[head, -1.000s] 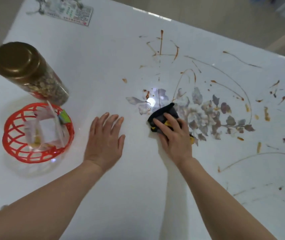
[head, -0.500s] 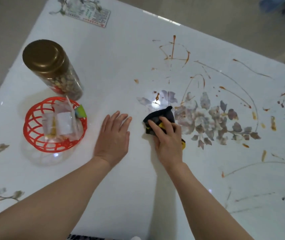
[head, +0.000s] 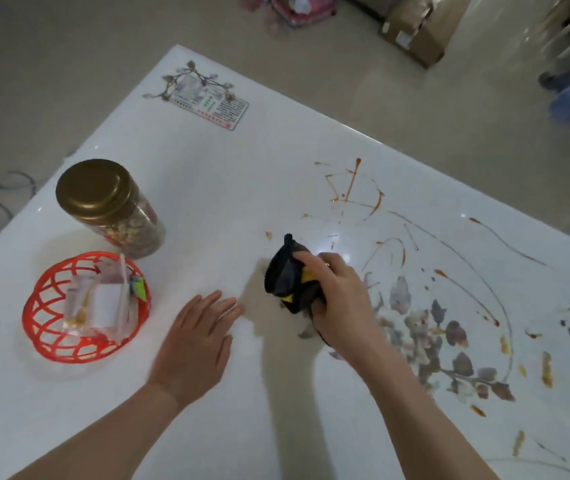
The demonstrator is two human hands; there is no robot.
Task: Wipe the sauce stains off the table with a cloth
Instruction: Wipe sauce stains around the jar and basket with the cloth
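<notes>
A bunched dark cloth with yellow patches (head: 285,276) is gripped in the right hand (head: 340,301), whose fingers (head: 307,263) are curled over its top; whether the cloth touches the surface cannot be told, though a shadow is cast just beside it. The left hand (head: 198,344) is laid flat, palm down, on the glossy white table with a printed floral pattern (head: 242,188), its fingers extended and held close together. Thin orange-brown sauce stains (head: 356,192) are streaked and spattered across the table on the far side and to the right of the cloth, reaching the right edge of the view. To the left, a red plastic lattice basket (head: 51,327) holding clear sachets is seen, and just behind it a clear jar with a bronze-coloured screw lid (head: 110,206), filled with what appear to be nuts, is stood upright. A printed card (head: 212,105) is placed near the far corner of the table.
</notes>
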